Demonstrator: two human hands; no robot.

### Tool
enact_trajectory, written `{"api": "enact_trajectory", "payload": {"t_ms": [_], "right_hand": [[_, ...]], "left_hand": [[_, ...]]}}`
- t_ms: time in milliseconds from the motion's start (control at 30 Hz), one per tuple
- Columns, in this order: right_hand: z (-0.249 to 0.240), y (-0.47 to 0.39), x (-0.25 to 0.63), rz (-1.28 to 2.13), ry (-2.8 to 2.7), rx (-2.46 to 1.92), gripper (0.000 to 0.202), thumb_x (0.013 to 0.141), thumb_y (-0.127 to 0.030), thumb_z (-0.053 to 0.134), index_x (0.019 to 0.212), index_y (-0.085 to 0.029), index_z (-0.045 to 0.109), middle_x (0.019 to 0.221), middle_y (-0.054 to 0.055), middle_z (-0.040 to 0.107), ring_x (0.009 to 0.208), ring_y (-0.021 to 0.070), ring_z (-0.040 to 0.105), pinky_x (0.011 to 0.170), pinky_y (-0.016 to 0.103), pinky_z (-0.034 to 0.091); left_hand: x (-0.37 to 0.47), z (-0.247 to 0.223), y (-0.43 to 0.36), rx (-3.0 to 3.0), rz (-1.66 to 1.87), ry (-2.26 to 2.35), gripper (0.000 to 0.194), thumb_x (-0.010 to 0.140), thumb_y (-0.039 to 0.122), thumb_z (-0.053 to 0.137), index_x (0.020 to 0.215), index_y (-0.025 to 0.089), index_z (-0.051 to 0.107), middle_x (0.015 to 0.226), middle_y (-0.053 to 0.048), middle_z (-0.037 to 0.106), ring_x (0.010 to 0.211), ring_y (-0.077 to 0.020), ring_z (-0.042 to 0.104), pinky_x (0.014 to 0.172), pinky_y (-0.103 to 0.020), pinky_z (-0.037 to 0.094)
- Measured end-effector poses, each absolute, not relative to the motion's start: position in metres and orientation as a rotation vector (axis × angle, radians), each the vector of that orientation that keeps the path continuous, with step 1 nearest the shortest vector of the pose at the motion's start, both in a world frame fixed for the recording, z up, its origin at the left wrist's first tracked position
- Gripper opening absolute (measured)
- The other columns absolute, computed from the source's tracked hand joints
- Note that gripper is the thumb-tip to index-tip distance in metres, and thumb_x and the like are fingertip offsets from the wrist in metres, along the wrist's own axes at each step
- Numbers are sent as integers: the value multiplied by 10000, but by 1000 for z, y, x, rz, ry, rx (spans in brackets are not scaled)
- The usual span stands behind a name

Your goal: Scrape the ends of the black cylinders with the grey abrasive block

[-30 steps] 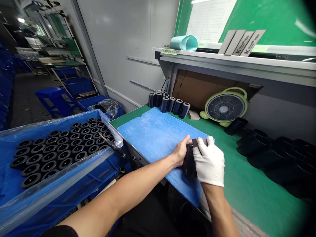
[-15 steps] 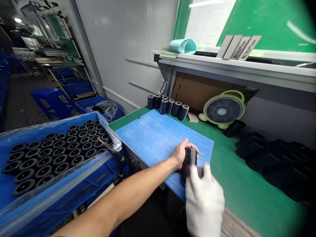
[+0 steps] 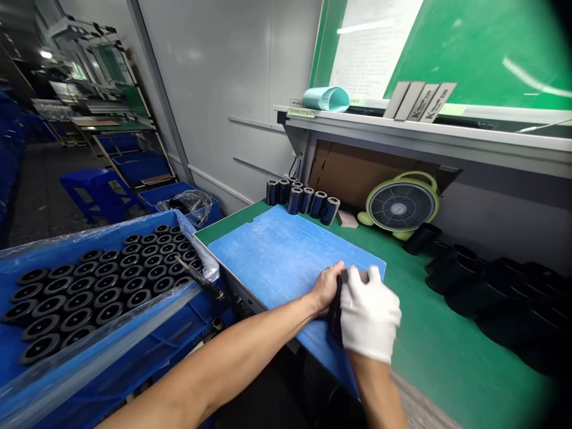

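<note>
My bare left hand (image 3: 325, 291) is wrapped round a shiny black cylinder (image 3: 335, 316), held over the blue mat (image 3: 268, 250) near its front edge. My right hand (image 3: 370, 310), in a white glove, lies over the cylinder and hides much of it. Between the gloved fingers shows a small grey-brown block (image 3: 363, 276), pressed to the cylinder's upper part as far as I can see. Several finished-looking black cylinders (image 3: 318, 204) stand upright along the mat's far edge, beside a small pale block (image 3: 347, 218).
At the left, a blue crate (image 3: 187, 310) lined with plastic holds rows of black cylinders (image 3: 107, 283), an air hose (image 3: 201, 279) over its edge. A green fan (image 3: 397, 205) stands at the back. More dark cylinders (image 3: 456, 268) lie at the right. Above runs a shelf (image 3: 424, 134).
My right hand has moved up along the cylinder with the small block, from its near part to its upper part. My left hand keeps its hold; the view has tipped slightly.
</note>
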State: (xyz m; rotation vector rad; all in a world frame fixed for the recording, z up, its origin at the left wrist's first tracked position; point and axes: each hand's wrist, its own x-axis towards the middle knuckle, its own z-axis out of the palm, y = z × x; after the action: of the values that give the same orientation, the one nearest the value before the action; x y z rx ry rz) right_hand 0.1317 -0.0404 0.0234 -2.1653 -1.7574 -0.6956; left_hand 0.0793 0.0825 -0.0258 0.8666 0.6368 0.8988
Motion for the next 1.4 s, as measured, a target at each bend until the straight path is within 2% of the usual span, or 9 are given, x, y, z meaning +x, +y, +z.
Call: {"api": "enact_trajectory", "payload": {"t_ms": [167, 267, 500, 700, 833, 1033, 1200, 1300, 1400], "right_hand": [[16, -57, 136, -719, -1953, -2034, 290, 1021, -287, 423, 1140, -245, 684, 1173, 114, 560, 607, 106, 360, 570, 289, 190], [14, -56, 136, -715, -1881, -2140, 269, 1040, -309, 425, 1117, -263, 678, 1088, 83, 567, 598, 116, 329, 573, 297, 169], [9, -58, 129, -711, -1944, -2076, 340, 1024, -303, 413, 1264, -272, 651, 1209, 128, 561, 587, 99, 360, 568, 282, 202], [16, -34, 137, -679, -1766, -2163, 316, 1064, -355, 428, 1256, -271, 666, 1137, 90, 575, 671, 119, 374, 605, 302, 168], [4, -53, 137, -709, -1949, -2076, 324, 988, -305, 438, 1225, -272, 656, 1201, 122, 557, 571, 82, 279, 559, 280, 160], [17, -38, 137, -701, -1775, -2192, 283, 1050, -332, 448, 1209, -270, 673, 1131, 93, 582, 698, 134, 407, 618, 319, 202], [2, -58, 143, -817, -1961, -1908, 327, 1031, -322, 381, 1176, -250, 665, 1209, 137, 567, 628, 127, 389, 570, 291, 231], [13, -42, 140, -634, -1813, -2093, 333, 1059, -292, 378, 1230, -247, 660, 1100, 93, 589, 692, 153, 458, 616, 312, 279], [15, -43, 142, -579, -1817, -2070, 385, 1060, -293, 331, 1248, -224, 659, 1160, 122, 607, 704, 153, 490, 632, 316, 332]], "left_hand": [[82, -26, 82, 901, 848, 595, 619, 942, 641, 398, 731, 141, 695, 630, -67, 665, 579, -189, 574, 653, -327, 471], [82, -27, 83, 932, 857, 608, 592, 932, 631, 434, 738, 139, 699, 658, -64, 671, 619, -182, 581, 681, -314, 478], [81, -26, 84, 975, 822, 611, 640, 952, 629, 323, 738, 140, 677, 617, -79, 648, 555, -199, 570, 631, -340, 482], [78, -27, 83, 1008, 939, 707, 430, 956, 503, 466, 811, 172, 699, 760, -47, 725, 769, -196, 634, 847, -310, 510], [80, -27, 82, 1027, 844, 641, 604, 973, 556, 319, 746, 140, 693, 617, -82, 662, 574, -208, 590, 679, -360, 519], [79, -27, 82, 1060, 916, 719, 421, 944, 482, 473, 811, 173, 727, 809, -78, 743, 849, -236, 657, 898, -346, 516], [80, -25, 78, 1065, 839, 645, 591, 962, 537, 329, 720, 147, 701, 621, -90, 666, 578, -215, 592, 676, -363, 514], [78, -25, 77, 1067, 898, 677, 483, 934, 533, 442, 770, 165, 710, 714, -73, 709, 690, -213, 621, 766, -343, 513], [76, -25, 78, 1049, 931, 693, 457, 933, 545, 450, 787, 181, 687, 737, -55, 711, 715, -204, 615, 785, -330, 503]]}}
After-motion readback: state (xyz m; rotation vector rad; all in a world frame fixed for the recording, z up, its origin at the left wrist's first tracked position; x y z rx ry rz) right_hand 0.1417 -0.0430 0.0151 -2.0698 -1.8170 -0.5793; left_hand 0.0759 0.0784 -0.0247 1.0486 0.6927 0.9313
